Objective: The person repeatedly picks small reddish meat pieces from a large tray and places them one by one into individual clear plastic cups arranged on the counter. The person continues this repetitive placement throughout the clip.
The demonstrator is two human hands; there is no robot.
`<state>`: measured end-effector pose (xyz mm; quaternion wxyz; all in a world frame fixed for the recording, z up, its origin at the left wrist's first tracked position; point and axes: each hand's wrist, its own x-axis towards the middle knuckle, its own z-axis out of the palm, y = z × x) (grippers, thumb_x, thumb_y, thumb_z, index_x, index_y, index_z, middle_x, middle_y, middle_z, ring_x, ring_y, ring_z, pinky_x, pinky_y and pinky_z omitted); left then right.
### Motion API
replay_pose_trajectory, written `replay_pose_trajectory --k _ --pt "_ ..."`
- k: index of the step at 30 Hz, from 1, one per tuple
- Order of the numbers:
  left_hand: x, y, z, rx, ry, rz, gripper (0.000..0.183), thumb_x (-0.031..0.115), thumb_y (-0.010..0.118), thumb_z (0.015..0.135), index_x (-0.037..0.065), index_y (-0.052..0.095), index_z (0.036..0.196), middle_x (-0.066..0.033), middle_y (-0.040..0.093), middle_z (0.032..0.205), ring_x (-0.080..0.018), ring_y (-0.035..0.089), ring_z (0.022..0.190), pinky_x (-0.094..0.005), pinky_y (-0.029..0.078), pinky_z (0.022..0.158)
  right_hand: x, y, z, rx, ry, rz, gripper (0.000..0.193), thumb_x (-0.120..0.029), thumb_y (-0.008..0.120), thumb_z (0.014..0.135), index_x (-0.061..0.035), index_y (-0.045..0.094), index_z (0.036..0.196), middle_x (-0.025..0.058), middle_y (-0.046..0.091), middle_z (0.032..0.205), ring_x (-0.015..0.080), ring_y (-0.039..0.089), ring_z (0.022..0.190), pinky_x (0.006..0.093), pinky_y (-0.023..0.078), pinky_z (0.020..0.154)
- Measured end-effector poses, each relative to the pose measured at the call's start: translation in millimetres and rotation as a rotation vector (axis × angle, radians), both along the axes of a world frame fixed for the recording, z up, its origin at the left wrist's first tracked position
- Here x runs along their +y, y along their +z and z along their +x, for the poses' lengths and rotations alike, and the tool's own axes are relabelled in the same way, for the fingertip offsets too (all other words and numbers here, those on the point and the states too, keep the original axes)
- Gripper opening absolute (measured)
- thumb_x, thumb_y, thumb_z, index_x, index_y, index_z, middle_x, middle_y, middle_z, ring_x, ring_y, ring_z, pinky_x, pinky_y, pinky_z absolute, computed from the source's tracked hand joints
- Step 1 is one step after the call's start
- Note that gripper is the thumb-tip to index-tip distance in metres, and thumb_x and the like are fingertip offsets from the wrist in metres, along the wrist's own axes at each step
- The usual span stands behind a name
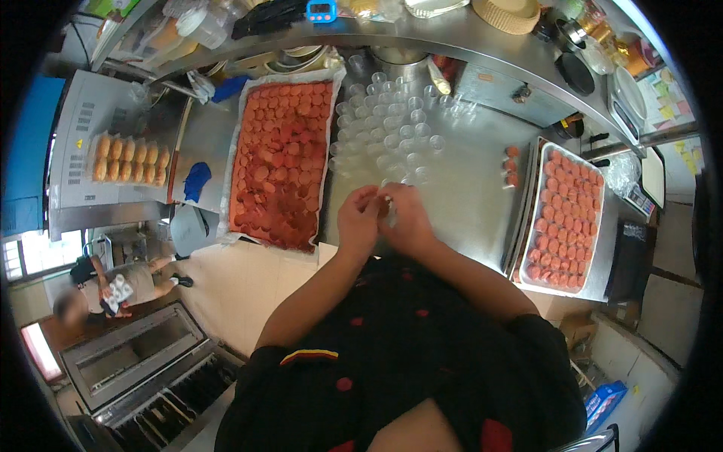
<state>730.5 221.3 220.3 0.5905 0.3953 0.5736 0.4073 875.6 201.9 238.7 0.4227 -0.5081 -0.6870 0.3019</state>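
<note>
My left hand [358,218] and my right hand [408,218] meet over the near edge of the steel table. Fingers curled, the right hand holds what looks like a small clear plastic cup [390,215], mostly hidden by the hands. The left fingertips are pinched together at its rim; what they grip is too small to make out. Just beyond stand several clear plastic cups [392,141] in a loose cluster. To the left lies a large paper-lined tray [340,79] of red cake sheet [282,135], cut into rounds and torn in places.
At right, a white tray [600,226] of pink-red rounds in clear cups sits on stacked trays. Several filled cups [511,166] stand beside it. A shelf [422,36] overhangs the table's back. Packaged buns [129,160] are at far left; a person [120,290] stands lower left.
</note>
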Motion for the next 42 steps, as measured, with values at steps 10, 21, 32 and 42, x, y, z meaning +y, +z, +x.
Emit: replay_pose_trajectory --k 10,21,32,42 --pt "12 8 10 -0.029 -0.134 -0.037 0.037 0.005 0.065 0.098 -0.002 0.056 0.133 -0.0161 0.071 0.121 -0.0188 0.069 0.107 -0.0319 0.056 0.093 -5 -25 14 0.019 -0.069 -0.114 0.052 -0.012 0.079 0.085 -0.0120 0.057 0.132 0.0146 0.060 0.132 0.0340 0.069 0.108 0.0426 0.059 0.089" --pt "-8 -57 -69 0.232 -0.300 -0.231 0.039 0.018 0.069 0.098 0.002 0.062 0.133 -0.0092 0.071 0.115 -0.0169 0.067 0.104 -0.0309 0.053 0.091 -55 -217 204 0.057 -1.205 -0.401 0.060 -0.016 0.084 0.083 -0.0022 0.056 0.134 0.0134 0.068 0.114 0.0242 0.070 0.099 0.0358 0.057 0.089" --pt "-61 -78 -186 0.479 0.022 -0.357 0.033 0.032 0.069 0.101 0.000 0.076 0.094 -0.0054 0.071 0.078 -0.0128 0.063 0.067 -0.0286 0.050 0.064 50 -208 135 -0.180 -0.644 -0.354 0.058 -0.015 0.078 0.087 -0.0136 0.056 0.141 0.0113 0.061 0.120 0.0272 0.061 0.104 0.0418 0.053 0.091" --pt "34 -108 -311 1.005 0.266 0.056 0.028 0.025 0.070 0.092 0.004 0.074 0.110 -0.0172 0.076 0.100 -0.0380 0.071 0.095 -0.0471 0.056 0.088 124 -211 129 -0.433 -0.486 -0.245 0.047 -0.012 0.079 0.088 -0.0088 0.063 0.131 0.0131 0.065 0.119 0.0303 0.062 0.118 0.0430 0.053 0.098"
